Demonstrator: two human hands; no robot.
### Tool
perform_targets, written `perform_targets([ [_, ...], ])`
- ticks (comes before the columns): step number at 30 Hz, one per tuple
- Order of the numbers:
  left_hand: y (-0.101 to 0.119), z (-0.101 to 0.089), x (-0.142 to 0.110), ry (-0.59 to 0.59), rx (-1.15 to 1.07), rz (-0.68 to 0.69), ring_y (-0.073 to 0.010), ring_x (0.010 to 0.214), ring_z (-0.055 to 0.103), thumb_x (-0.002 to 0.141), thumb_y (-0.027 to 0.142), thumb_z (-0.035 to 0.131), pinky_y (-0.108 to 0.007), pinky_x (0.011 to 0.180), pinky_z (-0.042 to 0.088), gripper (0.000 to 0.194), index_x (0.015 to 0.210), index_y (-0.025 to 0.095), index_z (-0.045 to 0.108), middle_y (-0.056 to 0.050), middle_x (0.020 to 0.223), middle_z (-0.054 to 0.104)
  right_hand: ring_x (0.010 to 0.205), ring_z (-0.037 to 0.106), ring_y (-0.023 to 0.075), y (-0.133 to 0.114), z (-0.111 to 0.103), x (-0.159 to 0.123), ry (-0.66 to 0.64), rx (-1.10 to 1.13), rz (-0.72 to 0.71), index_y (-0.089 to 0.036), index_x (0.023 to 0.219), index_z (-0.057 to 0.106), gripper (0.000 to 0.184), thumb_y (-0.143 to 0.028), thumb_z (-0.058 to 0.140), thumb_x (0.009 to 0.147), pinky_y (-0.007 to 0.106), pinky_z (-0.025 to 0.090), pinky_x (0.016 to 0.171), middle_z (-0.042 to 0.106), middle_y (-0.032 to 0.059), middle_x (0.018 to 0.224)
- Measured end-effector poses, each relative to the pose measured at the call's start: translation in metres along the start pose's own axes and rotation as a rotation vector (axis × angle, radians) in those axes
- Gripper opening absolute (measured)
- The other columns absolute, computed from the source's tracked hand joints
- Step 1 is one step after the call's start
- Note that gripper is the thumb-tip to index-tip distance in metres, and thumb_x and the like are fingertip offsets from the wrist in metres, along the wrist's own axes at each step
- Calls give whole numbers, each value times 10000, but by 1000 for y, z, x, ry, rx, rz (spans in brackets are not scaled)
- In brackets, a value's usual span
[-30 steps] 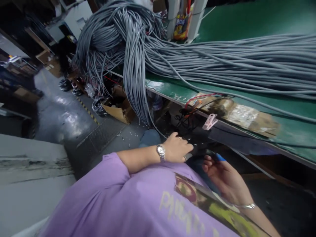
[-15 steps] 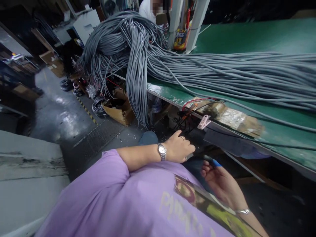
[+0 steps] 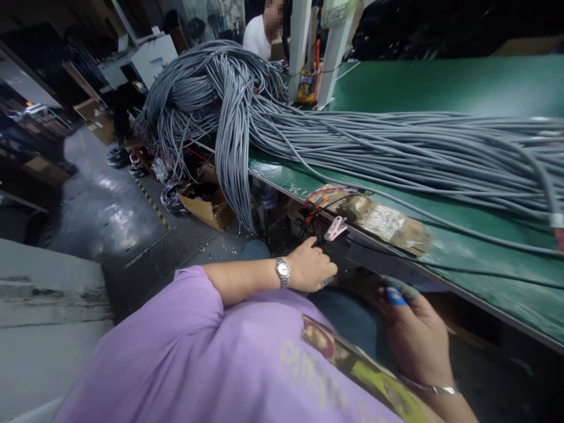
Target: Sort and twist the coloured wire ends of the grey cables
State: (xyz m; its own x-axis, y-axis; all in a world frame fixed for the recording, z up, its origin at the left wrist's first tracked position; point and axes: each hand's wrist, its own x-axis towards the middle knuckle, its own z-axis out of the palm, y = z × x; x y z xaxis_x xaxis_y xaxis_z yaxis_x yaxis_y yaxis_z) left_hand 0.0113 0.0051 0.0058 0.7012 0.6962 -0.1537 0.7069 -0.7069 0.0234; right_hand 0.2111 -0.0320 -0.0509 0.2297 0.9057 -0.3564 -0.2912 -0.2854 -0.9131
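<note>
Green surface [image 3: 440, 88] in dim workshop: grey cables [image 3: 374, 147] in bulk, both hands low by near edge

Grey cables: long, slim, smooth, faintly shiny. Heaped in a looped mound at left end of surface, thick hank drooping over near edge beside cardboard box [image 3: 205, 207], rest stretched rightward as loose wavy band. Single strand apart, along near side. Reddish bits among frayed-looking ends. At right border, whitish tip with red below.

Left hand [image 3: 309, 267], silver watch [image 3: 283, 268] at wrist: below surface edge, near pink clip [image 3: 335, 229], apart from heap. Fingers loosely curled; cannot tell about anything gripped. Right hand [image 3: 416, 326]: blue band [image 3: 395, 296] around one digit, dark fingertips bunched together; too murky to tell pinching from plain closing.

Cable band cut off at right border. Black wires [image 3: 303, 226] tangled behind left hand, hard to separate. Space under surface mostly lost in shadow. Cardboard strip [image 3: 383, 223] near edge, partly covered by tape and wires. Person in white top [image 3: 256, 38] at back, partly hidden by mound and pale post [image 3: 300, 53].
</note>
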Motion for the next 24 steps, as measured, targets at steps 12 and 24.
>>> perform_targets([
  [12, 8, 23, 22, -121, 12, 36, -210, 699, 647, 758, 266, 624, -370, 716, 470, 122, 712, 168, 680, -88, 717, 709, 527, 654, 179, -69, -1, 17, -8, -833, -1079, -159, 770, 679, 291, -376, 500, 845, 244, 481, 486, 699, 71, 619],
  [24, -10, 58, 14, -356, -78, -59, -221, 686, 664, 676, 299, 682, -320, 576, 505, 122, 760, 211, 675, -63, 725, 709, 550, 698, 190, -72, -18, 59, -396, -868, -992, -224, 816, 703, 270, -414, 512, 839, 236, 549, 482, 749, 14, 695],
])
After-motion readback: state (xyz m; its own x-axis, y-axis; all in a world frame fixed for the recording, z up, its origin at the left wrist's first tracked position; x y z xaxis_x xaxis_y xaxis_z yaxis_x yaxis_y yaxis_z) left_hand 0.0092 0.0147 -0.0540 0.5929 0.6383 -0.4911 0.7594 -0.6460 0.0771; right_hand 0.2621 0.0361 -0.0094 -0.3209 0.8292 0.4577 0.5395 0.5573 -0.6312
